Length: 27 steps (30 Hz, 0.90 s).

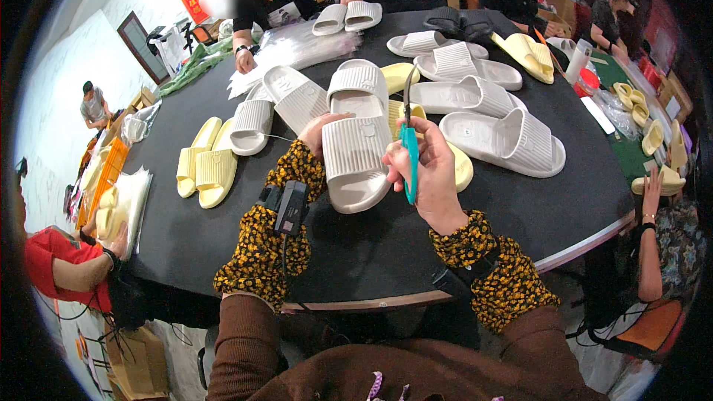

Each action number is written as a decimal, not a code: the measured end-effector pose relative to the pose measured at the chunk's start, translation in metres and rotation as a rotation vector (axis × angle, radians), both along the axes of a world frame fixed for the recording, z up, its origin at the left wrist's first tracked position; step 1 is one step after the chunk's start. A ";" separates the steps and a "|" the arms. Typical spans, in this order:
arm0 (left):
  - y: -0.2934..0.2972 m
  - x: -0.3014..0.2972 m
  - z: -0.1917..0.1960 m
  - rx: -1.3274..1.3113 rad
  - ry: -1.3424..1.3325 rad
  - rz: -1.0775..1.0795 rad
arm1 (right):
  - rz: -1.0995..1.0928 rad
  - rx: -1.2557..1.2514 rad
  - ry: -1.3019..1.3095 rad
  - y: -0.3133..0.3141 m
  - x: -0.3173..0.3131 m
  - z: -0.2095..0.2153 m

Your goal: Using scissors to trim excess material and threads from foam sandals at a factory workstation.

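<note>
Above the big black tabletop [342, 263] rn:
L hand [317, 136] grips ribbed pale-grey slide sandals [357, 165], fingers partly hidden; R hand [433, 176] clenched on teal-handled scissors [410, 156] w/ blades up.

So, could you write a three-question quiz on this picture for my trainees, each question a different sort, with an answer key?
1. Name the tool in the right grip.
2. True or false: the left grip touches a grey slipper.
3. Choose one. The top of the table is: a) white, b) green, c) black.

Key:
1. Scissors with teal handles.
2. True.
3. c) black.
</note>
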<state>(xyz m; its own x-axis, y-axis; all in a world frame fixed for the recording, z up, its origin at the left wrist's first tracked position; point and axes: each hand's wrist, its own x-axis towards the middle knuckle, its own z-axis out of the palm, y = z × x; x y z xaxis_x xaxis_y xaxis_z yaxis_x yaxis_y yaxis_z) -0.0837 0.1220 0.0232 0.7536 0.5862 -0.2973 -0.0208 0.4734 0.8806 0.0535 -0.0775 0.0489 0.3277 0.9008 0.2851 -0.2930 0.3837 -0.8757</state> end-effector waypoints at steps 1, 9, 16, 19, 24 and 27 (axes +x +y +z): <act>0.003 0.000 0.001 -0.001 0.007 -0.013 | -0.002 0.013 0.022 0.000 -0.002 0.002; -0.017 -0.011 0.027 0.266 0.000 0.113 | -0.026 -0.004 -0.053 0.001 0.002 -0.003; 0.026 -0.076 0.070 0.421 0.008 0.235 | 0.031 -0.039 -0.006 -0.002 -0.002 0.000; 0.031 -0.082 0.071 0.203 -0.122 0.372 | 0.031 -0.022 -0.082 -0.001 0.000 -0.004; 0.038 -0.079 0.044 0.259 0.151 0.301 | 0.018 -0.028 -0.108 -0.002 0.000 -0.006; 0.046 -0.069 0.051 0.429 0.354 0.264 | 0.017 -0.044 -0.130 0.001 -0.001 -0.008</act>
